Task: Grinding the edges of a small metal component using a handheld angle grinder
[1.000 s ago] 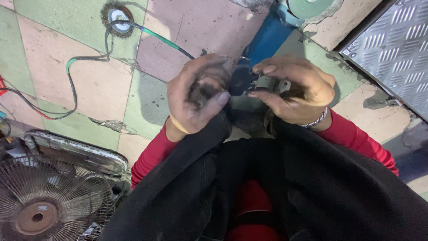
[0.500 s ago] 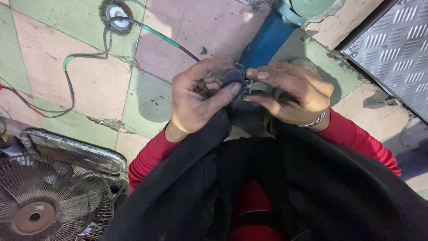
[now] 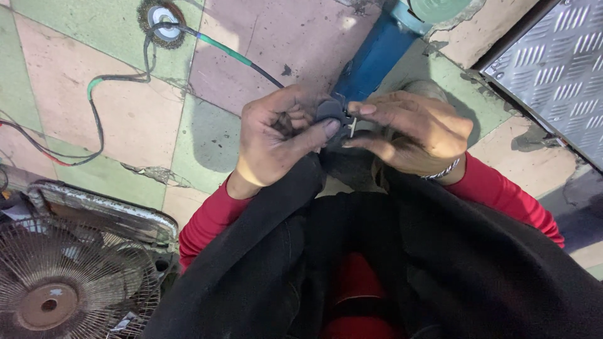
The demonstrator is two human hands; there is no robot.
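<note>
My left hand (image 3: 276,138) and my right hand (image 3: 411,132) meet in front of my chest over a small dark grey plug-like part (image 3: 333,115) with metal prongs. The left thumb and fingers pinch the dark part. The right thumb and forefinger grip it at the metal prong side. Both hands are grimy. A metal bracelet (image 3: 443,171) circles my right wrist. Red sleeves (image 3: 210,220) and a black vest cover my arms and body below.
A dusty fan with a wire grille (image 3: 69,276) sits at lower left. A black and green cable (image 3: 207,47) runs over the tiled floor to a round coil (image 3: 161,16). A blue cylinder (image 3: 370,53) lies beyond my hands. A metal tread plate (image 3: 562,56) is at upper right.
Both hands have drawn closer together on the small dark part and my fingers have shifted their grip on it. The view has moved slightly.
</note>
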